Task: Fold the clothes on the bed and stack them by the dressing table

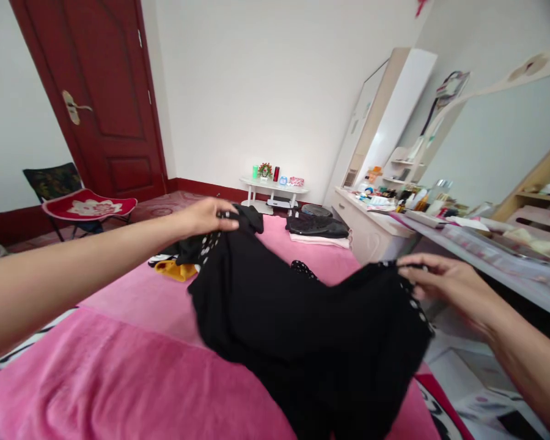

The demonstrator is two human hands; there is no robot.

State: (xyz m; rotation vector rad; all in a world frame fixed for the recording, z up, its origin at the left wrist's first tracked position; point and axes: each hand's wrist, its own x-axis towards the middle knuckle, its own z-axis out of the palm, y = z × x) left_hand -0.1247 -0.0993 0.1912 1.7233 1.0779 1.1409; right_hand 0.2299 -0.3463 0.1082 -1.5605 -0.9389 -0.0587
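Observation:
A black garment with white-dotted trim (pixel 297 324) hangs stretched between my two hands above the pink bed cover (pixel 142 379). My left hand (pixel 208 218) is closed on its upper left corner, fingers pinched over the cloth. Its upper right corner is pinched by my right hand (pixel 433 275), beside the dressing table. The top edge sags in the middle, and the lower part runs out of view at the bottom. Whether it is a top or another kind of clothing I cannot tell.
Folded dark clothes (pixel 318 225) lie at the bed's far right. A yellow and black clothing pile (pixel 176 269) is at the left. The cluttered dressing table (pixel 385 220) borders the right side. Behind stand a small white table (pixel 275 186) and a red folding chair (pixel 89 205).

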